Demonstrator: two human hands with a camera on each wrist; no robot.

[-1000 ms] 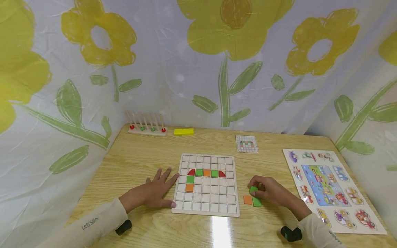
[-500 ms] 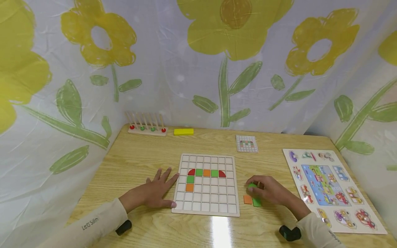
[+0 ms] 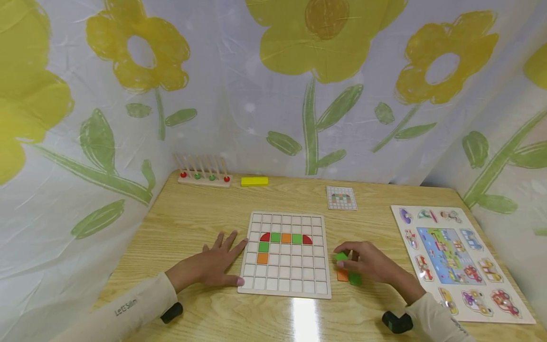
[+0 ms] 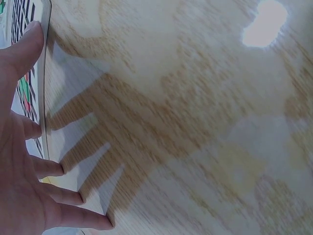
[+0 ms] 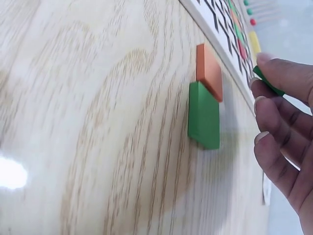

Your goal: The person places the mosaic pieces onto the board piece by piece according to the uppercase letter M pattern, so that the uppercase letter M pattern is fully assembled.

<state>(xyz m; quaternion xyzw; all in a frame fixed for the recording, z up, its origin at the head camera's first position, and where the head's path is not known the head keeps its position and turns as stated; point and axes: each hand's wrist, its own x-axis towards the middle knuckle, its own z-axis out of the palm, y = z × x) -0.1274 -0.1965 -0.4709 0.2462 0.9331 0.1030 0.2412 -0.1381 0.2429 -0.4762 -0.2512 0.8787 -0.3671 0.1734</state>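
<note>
My right hand point(image 3: 367, 261) pinches a green square tile point(image 5: 268, 81) between thumb and fingers, raised over the table. Below it lie an orange square tile point(image 5: 209, 72) and another green tile point(image 5: 204, 116), corners together. My left hand point(image 3: 213, 264) is spread, its thumb on the left edge of the white grid board point(image 3: 295, 285) and its fingertips down beside it. On the board, a row runs red quarter-round, green, orange, green, red quarter-round. Beneath the row's left end sit a green tile point(image 3: 263, 247) and an orange tile point(image 3: 262, 258).
A small pattern card point(image 3: 341, 198) lies behind the board. At the back left are a peg stand point(image 3: 204, 179) with red and green beads and a yellow block point(image 3: 254, 182). A picture puzzle board point(image 3: 461, 261) covers the right side.
My right hand has lifted the green tile from beside the other loose tiles and shifted slightly left with it. The left hand stays in place.
</note>
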